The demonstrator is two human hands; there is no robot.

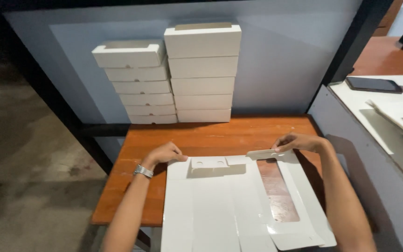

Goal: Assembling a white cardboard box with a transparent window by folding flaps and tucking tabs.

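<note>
The wooden table (pixel 211 135) fills the middle of the view, pushed against a pale wall panel (pixel 276 70) at twelve o'clock, so the two stacks of finished white boxes (pixel 173 79) lean safely back there, out of the way of the hands. Nearest the person, from the centre down to six o'clock, lies a flat white cardboard sheet (pixel 211 210) with a clear window panel (pixel 278 191) on its right half; its near end hangs past the table edge, probably because the sheet is longer than the free table depth. The left hand (pixel 164 153), at nine o'clock of the sheet's far edge, pinches the corner by the small folded flap (pixel 209 162), fingers closed on the card; a wristwatch (pixel 143 171) sits on that wrist. The right hand (pixel 299 141), at two o'clock, grips the raised end flap (pixel 264 154) — holding both corners keeps the fold square, I would judge. Bare wood shows left of the sheet and between it and the stacks — fair room there. At three o'clock a neighbouring white surface (pixel 378 102) carries a dark phone (pixel 373 84).
</note>
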